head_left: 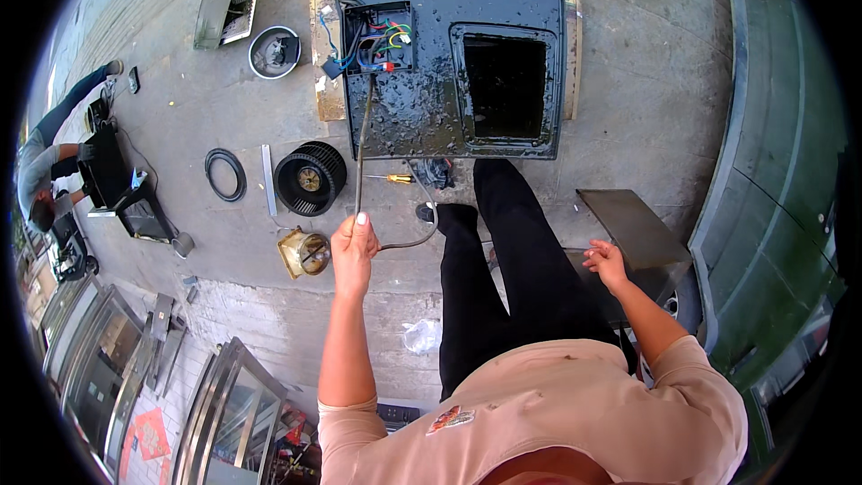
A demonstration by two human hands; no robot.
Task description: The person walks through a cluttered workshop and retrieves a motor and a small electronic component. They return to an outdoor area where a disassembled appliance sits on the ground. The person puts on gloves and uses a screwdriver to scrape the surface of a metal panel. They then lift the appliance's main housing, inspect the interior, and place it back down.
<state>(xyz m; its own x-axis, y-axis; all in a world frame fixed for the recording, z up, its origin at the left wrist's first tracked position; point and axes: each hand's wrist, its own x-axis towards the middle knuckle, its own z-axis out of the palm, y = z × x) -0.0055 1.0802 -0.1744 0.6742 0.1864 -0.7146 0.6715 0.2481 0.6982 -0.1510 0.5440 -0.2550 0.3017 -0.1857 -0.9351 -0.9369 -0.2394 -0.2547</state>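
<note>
My left hand (356,251) is closed round a dark cord (363,139). From my fist the cord runs up to a wiring box (381,39) full of coloured wires, and a loop of it curves off to the right. The box sits in the upper left of a wet, dirt-spotted black housing (422,112) with a rectangular opening. My right hand (607,260) is held out at the right, fingers loosely bent and apart, with nothing in it. It is nearest to a brown metal box (633,229).
Left of the cord lie a black fan wheel (310,180), a stained motor-like part (303,252), a metal strip (268,181), a black ring (225,174) and a basin (274,52). A yellow screwdriver (392,179) lies near the housing. Another person (47,153) bends at far left.
</note>
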